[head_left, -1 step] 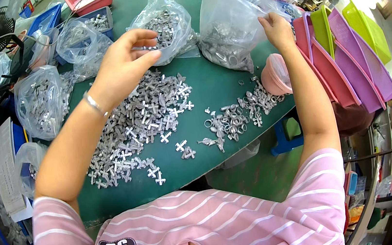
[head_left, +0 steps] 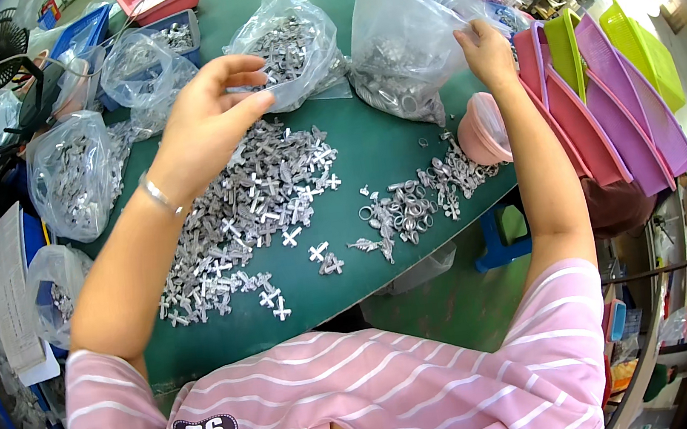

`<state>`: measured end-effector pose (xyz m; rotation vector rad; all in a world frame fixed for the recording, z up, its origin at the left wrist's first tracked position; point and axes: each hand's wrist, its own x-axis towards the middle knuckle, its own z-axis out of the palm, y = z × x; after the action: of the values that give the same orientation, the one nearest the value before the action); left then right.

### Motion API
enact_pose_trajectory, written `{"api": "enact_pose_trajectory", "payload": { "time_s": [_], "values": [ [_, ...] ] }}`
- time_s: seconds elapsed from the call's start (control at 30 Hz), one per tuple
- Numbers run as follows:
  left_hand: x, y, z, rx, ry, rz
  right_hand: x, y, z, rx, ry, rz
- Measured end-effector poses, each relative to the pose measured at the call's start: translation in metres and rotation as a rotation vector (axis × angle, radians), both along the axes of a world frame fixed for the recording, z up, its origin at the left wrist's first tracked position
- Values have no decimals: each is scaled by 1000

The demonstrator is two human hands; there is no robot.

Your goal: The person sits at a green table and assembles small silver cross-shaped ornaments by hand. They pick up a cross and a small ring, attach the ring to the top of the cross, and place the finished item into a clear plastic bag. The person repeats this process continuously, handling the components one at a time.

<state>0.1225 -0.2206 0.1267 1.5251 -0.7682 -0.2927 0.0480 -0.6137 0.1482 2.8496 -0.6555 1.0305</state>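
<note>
Head view: hands unchanged, bag gripped, sorting at a standstill

Comparing with the other frame, I see no shift at all; both hands and every pile sit where they were, so the work shown hasn't moved on.

My left hand hovers above the big pile of metal crosses, fingers curled in toward the thumb in a loose pinch. I can't tell whether a piece is caught between the fingertips, it's too small to see. A thin bracelet sits on that wrist.

My right hand is closed on the upper edge of a clear bag, which stands on the green table with metal bits sagging in its bottom. Just below that hand is a pink bowl, tipped on its side, touching a smaller heap of rings and charms.

A second bag of crosses lies just beyond the left hand. Another full bag is well off to the left. Stacked pink, purple and green trays lean at the right edge of the table.
</note>
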Motion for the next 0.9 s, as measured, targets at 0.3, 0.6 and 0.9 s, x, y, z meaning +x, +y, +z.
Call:
{"api": "enact_pose_trajectory", "payload": {
  "time_s": [0.3, 0.6, 0.9],
  "values": [
    [-42, 129, -26, -143, 118, 393, -32, 76, -36, -292, -298, 264],
    [-78, 191, -66, 16, 184, 515, -25, 126, -72, -297, -98, 345],
    [-85, 185, -82, -46, 314, 454, 57, 61, -71, -289, 151, 94]
  ]
}}
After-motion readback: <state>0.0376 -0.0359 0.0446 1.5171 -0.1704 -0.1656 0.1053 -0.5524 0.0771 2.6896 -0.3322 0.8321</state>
